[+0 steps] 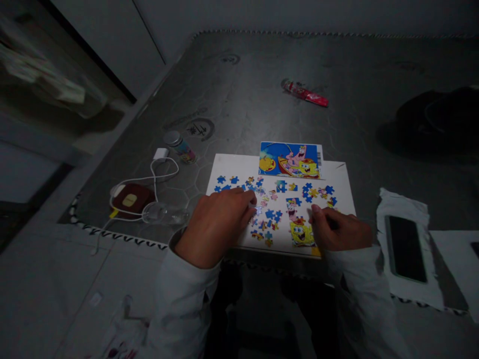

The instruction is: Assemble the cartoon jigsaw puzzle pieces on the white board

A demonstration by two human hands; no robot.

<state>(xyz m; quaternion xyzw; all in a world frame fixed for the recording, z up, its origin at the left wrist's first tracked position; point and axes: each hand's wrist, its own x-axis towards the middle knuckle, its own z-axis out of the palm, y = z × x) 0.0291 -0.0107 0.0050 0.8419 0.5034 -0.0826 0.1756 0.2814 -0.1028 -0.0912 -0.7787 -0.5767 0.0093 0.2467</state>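
My left hand (220, 222) hovers over or rests on loose jigsaw pieces (272, 215) at the left of a white board (220, 162). Its fingers bend downward, with a small gap between thumb and forefinger, and nothing shows held there. At the right, my right hand (339, 227) is closed, the fingers curled in; whatever they may hold is hidden. Its thumb side lies beside a joined patch of puzzle (301, 232) with a yellow cartoon sponge and part of a pink figure. A picture card (290, 159) with the same cartoon figures lies across the board's far edge.
Left of the board are a small capped jar (181, 147), a white charger (160, 154) with cable, a dark red round-cornered item (132, 200) and a clear bottle (164, 214). A red wrapper (305, 93) lies farther back. On the right, a phone (406, 248) rests on white sheeting.
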